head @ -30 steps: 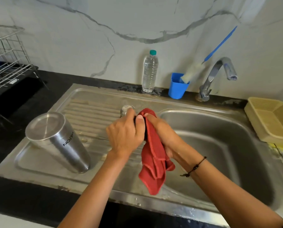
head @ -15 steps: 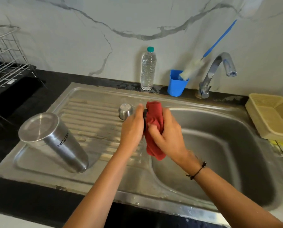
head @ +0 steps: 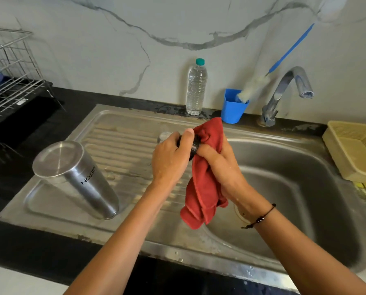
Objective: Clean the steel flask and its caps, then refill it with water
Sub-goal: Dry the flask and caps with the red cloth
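The steel flask (head: 77, 177) stands upside down on the sink's drainboard (head: 118, 145), at the left. My left hand (head: 170, 158) grips a small black cap (head: 194, 147) above the drainboard's right end. My right hand (head: 218, 165) holds a red cloth (head: 203, 188) and presses it against the cap's open side; the cloth's lower part hangs free. A steel outer cap (head: 164, 136) lies on the drainboard behind my left hand, mostly hidden by it.
A clear water bottle (head: 196, 88) and a blue cup (head: 233, 107) holding a bottle brush stand at the back. The tap (head: 284, 92) arches over the sink basin (head: 295, 188). A beige basket (head: 356, 150) sits right, a wire rack (head: 7, 81) left.
My right hand has turned with the cloth against the cap, and the cloth now hangs lower again. My head has moved a little, shifting the view.
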Demonstrator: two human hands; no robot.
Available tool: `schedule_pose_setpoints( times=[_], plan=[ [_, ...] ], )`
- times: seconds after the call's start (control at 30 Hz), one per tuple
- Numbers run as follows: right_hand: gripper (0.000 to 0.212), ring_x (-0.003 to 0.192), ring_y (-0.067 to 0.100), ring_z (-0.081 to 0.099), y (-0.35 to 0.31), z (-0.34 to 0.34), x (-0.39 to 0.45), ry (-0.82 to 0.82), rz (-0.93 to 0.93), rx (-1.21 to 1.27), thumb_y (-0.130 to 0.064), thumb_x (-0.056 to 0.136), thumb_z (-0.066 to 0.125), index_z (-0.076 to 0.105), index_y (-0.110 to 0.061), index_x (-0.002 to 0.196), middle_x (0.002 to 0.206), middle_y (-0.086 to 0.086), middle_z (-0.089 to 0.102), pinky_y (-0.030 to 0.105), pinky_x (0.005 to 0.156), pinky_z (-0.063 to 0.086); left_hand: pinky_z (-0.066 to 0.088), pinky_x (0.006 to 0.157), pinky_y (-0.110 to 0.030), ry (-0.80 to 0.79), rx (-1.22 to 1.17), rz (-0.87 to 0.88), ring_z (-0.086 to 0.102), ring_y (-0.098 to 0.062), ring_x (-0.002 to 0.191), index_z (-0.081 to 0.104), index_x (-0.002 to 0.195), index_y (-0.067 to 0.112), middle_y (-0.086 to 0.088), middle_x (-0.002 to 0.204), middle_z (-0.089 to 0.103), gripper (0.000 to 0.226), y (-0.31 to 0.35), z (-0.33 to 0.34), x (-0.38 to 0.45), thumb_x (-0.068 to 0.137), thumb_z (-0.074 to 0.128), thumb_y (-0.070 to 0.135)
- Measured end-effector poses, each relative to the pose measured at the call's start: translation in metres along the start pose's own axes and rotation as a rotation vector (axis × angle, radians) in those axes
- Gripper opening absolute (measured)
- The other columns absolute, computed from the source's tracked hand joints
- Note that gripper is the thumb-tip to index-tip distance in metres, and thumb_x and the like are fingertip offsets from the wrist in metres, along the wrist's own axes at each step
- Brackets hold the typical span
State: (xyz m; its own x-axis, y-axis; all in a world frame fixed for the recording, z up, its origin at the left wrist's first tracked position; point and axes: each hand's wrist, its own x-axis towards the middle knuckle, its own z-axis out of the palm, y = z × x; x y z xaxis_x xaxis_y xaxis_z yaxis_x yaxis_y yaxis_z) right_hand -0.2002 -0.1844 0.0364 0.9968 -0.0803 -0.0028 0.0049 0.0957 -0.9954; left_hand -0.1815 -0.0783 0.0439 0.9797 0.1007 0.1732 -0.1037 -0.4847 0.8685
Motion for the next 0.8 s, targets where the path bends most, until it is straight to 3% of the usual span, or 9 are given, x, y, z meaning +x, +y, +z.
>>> schedule_pose_setpoints(
  times=[0.07,0.17,0.3,0.4,0.47,0.57,0.63,0.7,0.8],
  plan=[
    [0.010,0.054,0.013,0.051,-0.008,-0.004,0.002,0.015,0.145,0.070,-0.007,0.084,0.053,0.061,-0.012,0.087,0.062,0.004,0.055,0.024,0.048,0.046,0.030,0.061,-0.033,-0.008,0.021,0.033,0.052,-0.027,0.073,0.042,0.061,0.022,0.001,0.061,0.051,0.047,-0.002,0.001,-0.003,0.081,0.028,0.063],
    [0.014,0.043,0.012,0.051,-0.012,-0.010,0.005,0.007,0.325,0.167,-0.006,0.083,0.050,0.060,-0.012,0.074,0.052,0.004,0.055,0.021,0.043,0.044,0.027,0.061,-0.032,0.009,0.087,0.142,0.049,-0.026,0.069,0.038,0.064,0.023,-0.004,0.066,0.057,0.049,-0.008,0.003,-0.007,0.069,0.016,0.067],
    [0.012,0.046,0.018,0.052,-0.004,-0.014,0.008,-0.030,0.505,0.264,-0.010,0.080,0.054,0.061,-0.004,0.073,0.058,0.011,0.053,0.025,0.045,0.046,0.027,0.059,-0.028,0.050,0.163,0.350,0.058,-0.033,0.067,0.058,0.082,0.009,-0.013,0.069,0.065,0.063,-0.011,0.003,-0.011,0.078,0.020,0.059],
    [0.013,0.054,0.021,0.054,0.001,-0.014,0.010,-0.043,0.548,0.367,-0.009,0.084,0.055,0.064,0.000,0.082,0.065,0.014,0.055,0.030,0.053,0.048,0.030,0.057,-0.026,-0.021,0.073,0.364,0.054,-0.020,0.061,0.060,0.091,0.011,0.002,0.065,0.059,0.052,-0.014,0.003,-0.013,0.085,0.029,0.052],
    [0.018,0.057,0.022,0.057,0.004,-0.013,0.010,0.052,0.484,0.354,-0.009,0.084,0.057,0.065,0.002,0.097,0.070,0.015,0.058,0.029,0.051,0.050,0.036,0.059,-0.027,-0.081,-0.042,0.186,0.053,-0.013,0.065,0.053,0.100,0.021,0.008,0.070,0.055,0.034,-0.013,0.005,-0.013,0.092,0.040,0.050],
    [0.020,0.069,0.024,0.061,0.010,-0.012,0.008,0.256,0.199,0.188,-0.008,0.087,0.055,0.061,-0.006,0.106,0.081,0.015,0.063,0.039,0.062,0.057,0.036,0.059,-0.011,-0.187,-0.200,-0.133,0.051,0.004,0.072,0.048,0.101,0.028,0.015,0.080,0.054,0.020,-0.012,0.012,-0.013,0.095,0.043,0.046],
    [0.022,0.080,0.023,0.065,0.017,-0.009,0.001,0.233,0.002,-0.013,-0.015,0.084,0.059,0.061,-0.017,0.106,0.090,0.009,0.068,0.047,0.077,0.056,0.041,0.068,-0.014,-0.207,-0.223,-0.166,0.054,0.002,0.079,0.051,0.105,0.027,0.017,0.086,0.056,0.024,-0.014,0.014,-0.012,0.093,0.048,0.048],
    [0.025,0.085,0.024,0.066,0.023,-0.007,-0.008,0.140,-0.083,-0.149,-0.025,0.079,0.062,0.058,-0.030,0.104,0.092,0.005,0.068,0.048,0.079,0.054,0.047,0.078,-0.026,-0.194,-0.303,-0.191,0.060,-0.010,0.089,0.056,0.105,0.025,0.008,0.093,0.062,0.024,-0.019,0.014,-0.008,0.091,0.055,0.044],
    [0.028,0.087,0.030,0.064,0.027,-0.006,-0.013,0.071,-0.110,-0.170,-0.025,0.078,0.063,0.056,-0.032,0.104,0.094,0.008,0.066,0.052,0.080,0.052,0.047,0.067,-0.025,-0.232,-0.441,-0.236,0.063,-0.014,0.082,0.062,0.096,0.025,-0.001,0.093,0.066,0.012,-0.025,0.008,-0.005,0.092,0.056,0.036]
  ],
)
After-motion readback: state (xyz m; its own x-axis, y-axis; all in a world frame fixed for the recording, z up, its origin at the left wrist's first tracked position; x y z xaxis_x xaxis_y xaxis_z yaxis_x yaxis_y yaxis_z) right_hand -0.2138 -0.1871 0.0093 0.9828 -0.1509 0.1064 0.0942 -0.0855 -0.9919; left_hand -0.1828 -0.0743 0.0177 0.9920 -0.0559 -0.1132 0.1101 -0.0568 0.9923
